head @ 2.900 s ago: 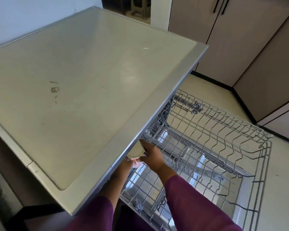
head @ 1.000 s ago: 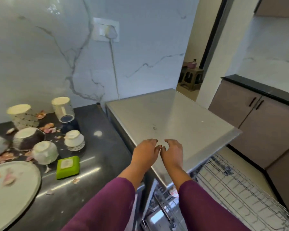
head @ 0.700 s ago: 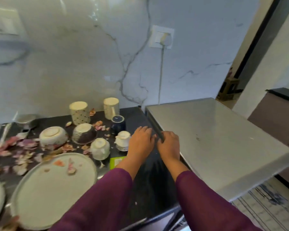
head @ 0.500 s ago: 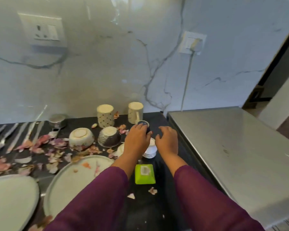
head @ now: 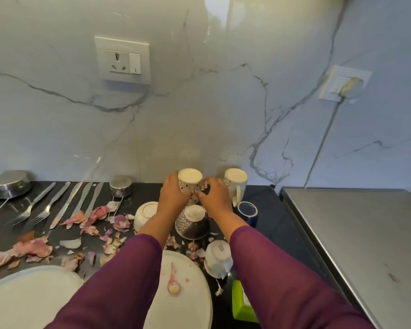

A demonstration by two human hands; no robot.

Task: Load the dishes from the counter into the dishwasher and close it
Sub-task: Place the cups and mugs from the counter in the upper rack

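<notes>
Gripping cup (head: 189, 177), left hand (head: 173, 198), right hand (head: 215, 198), base-up, upright

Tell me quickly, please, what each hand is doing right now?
Left hand: grip closed round the patterned cup, upside down by the wall.
Right hand: grip closed on the same cup, from the other side.

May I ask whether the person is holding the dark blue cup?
No, both the left hand and the right hand hold the patterned cup by the wall, while the dark blue cup sits on the counter.
</notes>
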